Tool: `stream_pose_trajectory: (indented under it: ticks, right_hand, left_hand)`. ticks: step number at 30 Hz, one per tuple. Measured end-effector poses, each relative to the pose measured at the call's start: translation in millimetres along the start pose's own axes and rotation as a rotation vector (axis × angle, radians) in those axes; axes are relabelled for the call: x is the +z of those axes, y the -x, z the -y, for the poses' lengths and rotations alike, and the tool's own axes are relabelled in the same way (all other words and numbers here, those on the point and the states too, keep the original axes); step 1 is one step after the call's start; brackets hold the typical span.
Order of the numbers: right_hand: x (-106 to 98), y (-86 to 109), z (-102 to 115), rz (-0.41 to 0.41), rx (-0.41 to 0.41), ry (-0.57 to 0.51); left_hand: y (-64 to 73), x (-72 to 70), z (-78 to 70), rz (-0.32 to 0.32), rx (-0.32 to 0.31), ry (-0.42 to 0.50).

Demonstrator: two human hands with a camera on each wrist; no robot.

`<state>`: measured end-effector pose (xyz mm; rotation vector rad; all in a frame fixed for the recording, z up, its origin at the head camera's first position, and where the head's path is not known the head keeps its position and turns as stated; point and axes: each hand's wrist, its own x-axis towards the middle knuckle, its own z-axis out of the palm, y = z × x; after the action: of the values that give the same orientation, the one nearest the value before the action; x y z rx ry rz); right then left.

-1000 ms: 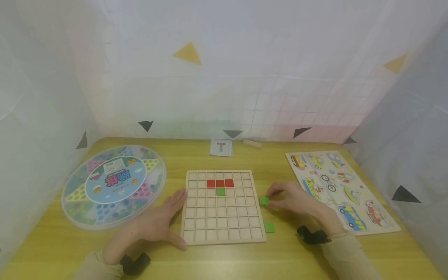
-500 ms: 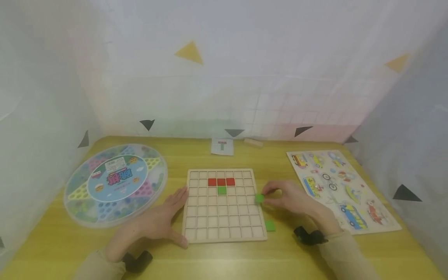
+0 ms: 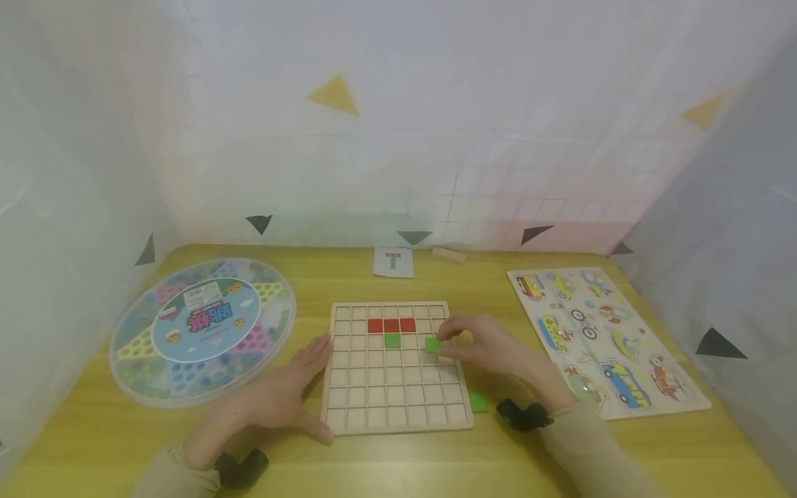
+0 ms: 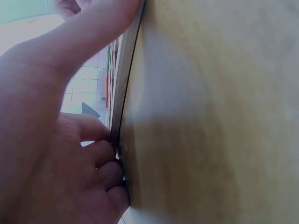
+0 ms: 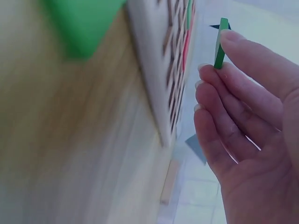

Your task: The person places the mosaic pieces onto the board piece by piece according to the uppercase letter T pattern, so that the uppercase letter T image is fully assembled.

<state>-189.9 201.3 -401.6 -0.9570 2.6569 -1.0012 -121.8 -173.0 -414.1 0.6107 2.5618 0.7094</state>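
A square wooden grid board (image 3: 398,370) lies mid-table. Three red tiles (image 3: 391,325) sit side by side in its second row from the far side, with a green tile (image 3: 392,340) under the middle one. My right hand (image 3: 482,346) pinches another green square tile (image 5: 221,44) between thumb and fingertips, holding it above the right part of the grid. In the right wrist view that tile is seen nearly edge-on, raised off the board. My left hand (image 3: 280,394) rests spread at the board's left side, fingertips against the edge (image 4: 122,84) and thumb at the near left corner.
One more green tile (image 3: 479,403) lies beside the board's right edge. A pattern card (image 3: 394,263) with a red and green T and a small wooden block (image 3: 448,256) lie behind. A round Chinese checkers box (image 3: 205,332) stands left, a vehicle peg puzzle (image 3: 607,339) right.
My right hand has carried the pinched green tile leftward, from beside the board's right edge to above the grid. The left hand stays at the board's left side.
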Motion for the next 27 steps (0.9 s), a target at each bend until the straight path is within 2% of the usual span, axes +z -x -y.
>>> stream_pose_trajectory:
  ticks: [15, 20, 27]
  right_hand:
    - [12.1, -34.2, 22.9, 0.011, -0.117, -0.027]
    - [15.6, -39.4, 25.5, 0.025, -0.152, -0.045]
    - [21.2, -41.9, 25.1, 0.037, -0.154, -0.08]
  left_hand:
    - [-0.9, 1.7, 2.2, -0.005, 0.011, -0.009]
    - [-1.0, 2.9, 2.1, -0.001, 0.002, -0.009]
    - [-0.6, 2.3, 2.0, -0.002, -0.003, -0.003]
